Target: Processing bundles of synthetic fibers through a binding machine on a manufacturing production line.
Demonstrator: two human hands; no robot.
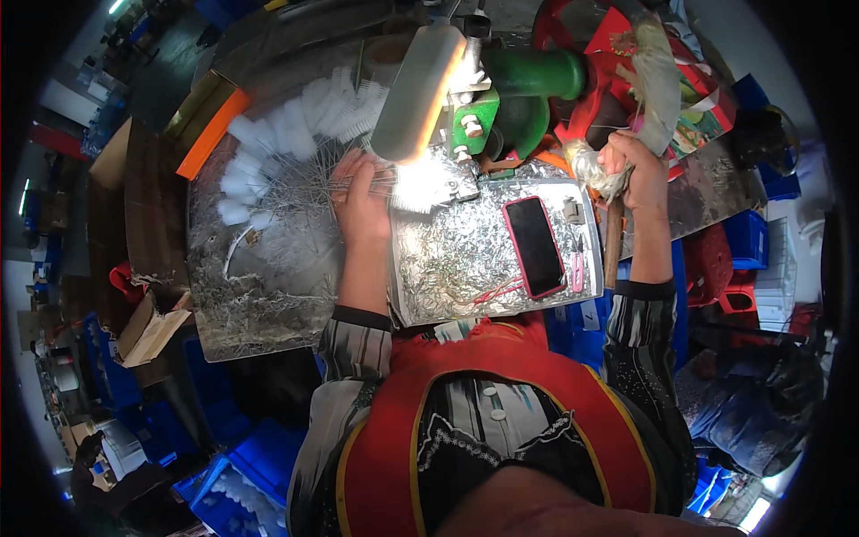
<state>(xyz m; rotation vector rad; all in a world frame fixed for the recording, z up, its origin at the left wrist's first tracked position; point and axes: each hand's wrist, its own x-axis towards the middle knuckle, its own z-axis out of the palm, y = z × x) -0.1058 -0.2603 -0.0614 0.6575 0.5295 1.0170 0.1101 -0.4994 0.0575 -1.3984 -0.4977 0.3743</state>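
Across the middle of the view runs a metal tabletop (268, 295), its sheet surface littered with wire clippings and scraps, while blue plastic crates (250, 465) crowd the floor below its near edge and more stand off its right edge. At the far edge rises a green machine (519, 85) with a pale elongated housing (419, 89) lit by a lamp. On the tabletop's left half lies a fan of white bottle brushes (286, 134) with twisted wire stems, their bristled heads pointing toward the far left corner. Nearer the middle sits a foil-covered tray (447, 259), and on it a smartphone with a red case (534, 246) lies flat beside a small pink tool (578, 264).

Reaching forward, the left hand (361, 192) is closed, pinching the wire stems where they gather just beside the machine. Raised by the tabletop's right edge, the right hand (635, 166) is clenched around a bundle of pale fibre (658, 76) that sticks upward, with a wooden handle (614, 242) hanging below the fist.
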